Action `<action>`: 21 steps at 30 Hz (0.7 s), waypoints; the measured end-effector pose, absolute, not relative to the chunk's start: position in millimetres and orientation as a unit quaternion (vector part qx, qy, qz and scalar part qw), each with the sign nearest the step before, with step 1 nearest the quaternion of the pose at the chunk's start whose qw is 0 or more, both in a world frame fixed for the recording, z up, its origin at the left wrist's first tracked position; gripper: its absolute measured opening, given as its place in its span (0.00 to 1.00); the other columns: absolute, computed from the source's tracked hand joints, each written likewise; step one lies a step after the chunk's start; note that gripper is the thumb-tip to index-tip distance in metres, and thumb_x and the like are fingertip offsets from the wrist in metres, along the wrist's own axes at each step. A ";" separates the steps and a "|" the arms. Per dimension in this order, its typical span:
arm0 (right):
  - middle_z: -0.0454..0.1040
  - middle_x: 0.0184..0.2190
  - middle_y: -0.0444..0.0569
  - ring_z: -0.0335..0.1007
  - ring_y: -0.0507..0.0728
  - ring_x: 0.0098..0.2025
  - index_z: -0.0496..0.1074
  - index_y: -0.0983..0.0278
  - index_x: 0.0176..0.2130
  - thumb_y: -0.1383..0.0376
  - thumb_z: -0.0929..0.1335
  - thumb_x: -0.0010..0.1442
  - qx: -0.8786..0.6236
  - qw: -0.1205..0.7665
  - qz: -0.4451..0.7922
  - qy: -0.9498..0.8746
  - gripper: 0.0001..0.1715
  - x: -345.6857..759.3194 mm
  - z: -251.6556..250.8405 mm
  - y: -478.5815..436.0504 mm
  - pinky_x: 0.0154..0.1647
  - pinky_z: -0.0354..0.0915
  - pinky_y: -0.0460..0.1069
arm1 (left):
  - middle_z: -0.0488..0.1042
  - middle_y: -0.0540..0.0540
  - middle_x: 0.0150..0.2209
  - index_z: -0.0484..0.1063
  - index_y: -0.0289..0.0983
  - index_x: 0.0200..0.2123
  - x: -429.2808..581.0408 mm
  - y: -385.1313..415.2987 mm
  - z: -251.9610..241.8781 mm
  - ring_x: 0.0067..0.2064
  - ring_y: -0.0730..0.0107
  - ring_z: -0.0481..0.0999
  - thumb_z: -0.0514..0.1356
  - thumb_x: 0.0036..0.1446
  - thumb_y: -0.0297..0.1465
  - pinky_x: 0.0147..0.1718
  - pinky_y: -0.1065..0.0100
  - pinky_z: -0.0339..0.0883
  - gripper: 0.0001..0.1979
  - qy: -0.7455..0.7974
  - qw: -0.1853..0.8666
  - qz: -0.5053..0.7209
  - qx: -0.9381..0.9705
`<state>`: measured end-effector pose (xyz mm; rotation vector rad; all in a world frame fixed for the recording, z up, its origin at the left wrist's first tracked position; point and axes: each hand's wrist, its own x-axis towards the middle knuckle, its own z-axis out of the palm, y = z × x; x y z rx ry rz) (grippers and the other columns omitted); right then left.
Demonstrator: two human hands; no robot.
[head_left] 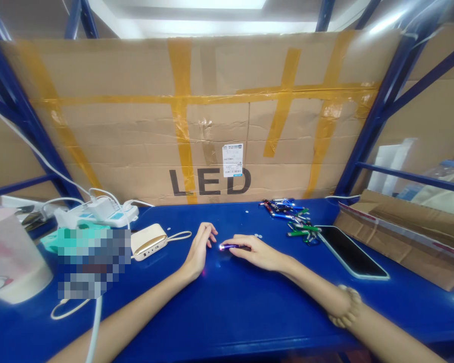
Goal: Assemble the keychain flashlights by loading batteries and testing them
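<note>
My right hand (255,251) rests on the blue table (227,302) with its fingers closed around a small dark keychain flashlight (232,246). The flashlight's tip glows white-purple and points left at my left hand (200,247). My left hand lies on its edge with the fingers loosely curled and the palm facing the light, a short gap from it, holding nothing. A beaded bracelet (346,306) sits on my right wrist.
A heap of several coloured keychain flashlights (293,218) lies back right, a phone (351,251) beside it and a flat cardboard box (404,237) further right. On the left are a white power bank (149,241), a power strip with chargers (102,212) and a white container (11,257). A taped cardboard sheet marked LED (210,181) stands behind.
</note>
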<state>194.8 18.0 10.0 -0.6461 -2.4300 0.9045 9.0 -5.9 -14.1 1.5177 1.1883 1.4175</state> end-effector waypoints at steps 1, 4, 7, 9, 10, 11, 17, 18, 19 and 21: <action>0.71 0.39 0.47 0.67 0.53 0.39 0.70 0.60 0.49 0.59 0.60 0.63 -0.236 0.228 0.328 -0.886 0.18 194.9 10.6 17.9 0.43 0.62 0.49 | 0.66 0.48 0.34 0.63 0.38 0.32 9.0 -6.1 -14.0 0.33 0.70 0.67 0.44 0.60 0.42 0.29 0.70 0.59 0.16 0.463 0.365 0.550 0.592; 0.70 0.37 0.48 0.66 0.53 0.37 0.69 0.60 0.50 0.58 0.59 0.63 -0.237 0.224 0.320 -0.890 0.19 195.1 11.1 18.3 0.43 0.62 0.49 | 0.66 0.48 0.33 0.63 0.38 0.32 8.8 -6.2 -13.9 0.34 0.70 0.67 0.44 0.59 0.43 0.30 0.69 0.59 0.16 0.468 0.363 0.543 0.596; 0.69 0.37 0.48 0.65 0.53 0.37 0.67 0.60 0.52 0.59 0.58 0.64 -0.227 0.220 0.311 -0.896 0.20 195.3 9.9 19.6 0.42 0.62 0.49 | 0.66 0.48 0.33 0.63 0.38 0.32 8.5 -6.0 -14.0 0.33 0.69 0.67 0.45 0.59 0.44 0.30 0.69 0.59 0.16 0.469 0.365 0.540 0.596; 0.68 0.35 0.48 0.65 0.52 0.35 0.66 0.60 0.53 0.60 0.58 0.64 -0.223 0.214 0.311 -0.899 0.20 195.7 8.4 20.9 0.41 0.62 0.48 | 0.66 0.48 0.32 0.63 0.39 0.31 8.5 -5.8 -14.1 0.33 0.69 0.67 0.45 0.59 0.44 0.30 0.69 0.59 0.16 0.467 0.363 0.544 0.595; 0.68 0.34 0.47 0.64 0.52 0.34 0.66 0.60 0.53 0.60 0.58 0.64 -0.221 0.210 0.312 -0.900 0.20 195.9 7.6 21.6 0.40 0.62 0.48 | 0.66 0.48 0.32 0.63 0.39 0.31 8.5 -5.7 -14.2 0.33 0.70 0.67 0.45 0.59 0.43 0.30 0.69 0.59 0.16 0.467 0.362 0.544 0.595; 0.68 0.33 0.47 0.64 0.51 0.33 0.66 0.60 0.53 0.60 0.58 0.64 -0.220 0.208 0.313 -0.900 0.20 196.3 6.8 22.3 0.40 0.62 0.48 | 0.66 0.48 0.32 0.63 0.39 0.31 8.6 -5.7 -14.2 0.33 0.70 0.67 0.45 0.59 0.43 0.30 0.69 0.59 0.16 0.468 0.360 0.544 0.596; 0.67 0.33 0.47 0.63 0.51 0.33 0.64 0.62 0.55 0.63 0.58 0.64 -0.208 0.210 0.313 -0.903 0.21 197.1 3.9 24.6 0.40 0.61 0.47 | 0.66 0.48 0.33 0.63 0.38 0.32 9.7 -6.7 -13.1 0.33 0.70 0.67 0.45 0.60 0.42 0.30 0.69 0.59 0.15 0.466 0.364 0.544 0.595; 0.67 0.34 0.47 0.63 0.51 0.34 0.63 0.62 0.56 0.63 0.58 0.64 -0.205 0.212 0.311 -0.903 0.22 196.9 3.7 24.6 0.40 0.61 0.47 | 0.66 0.48 0.33 0.62 0.38 0.32 10.0 -7.1 -12.7 0.33 0.70 0.66 0.45 0.60 0.42 0.30 0.69 0.59 0.15 0.465 0.366 0.544 0.595; 0.66 0.34 0.47 0.63 0.51 0.34 0.63 0.63 0.56 0.63 0.58 0.64 -0.203 0.213 0.311 -0.904 0.22 196.7 3.6 24.6 0.40 0.61 0.47 | 0.66 0.48 0.33 0.62 0.38 0.32 10.2 -7.6 -12.3 0.33 0.70 0.66 0.45 0.60 0.42 0.30 0.69 0.59 0.15 0.464 0.367 0.544 0.595; 0.67 0.34 0.47 0.64 0.51 0.35 0.63 0.62 0.56 0.63 0.59 0.64 -0.206 0.214 0.309 -0.903 0.22 196.1 3.5 24.1 0.41 0.61 0.48 | 0.66 0.48 0.32 0.62 0.39 0.32 10.4 -8.3 -11.9 0.34 0.70 0.66 0.44 0.60 0.42 0.30 0.69 0.58 0.15 0.465 0.367 0.543 0.595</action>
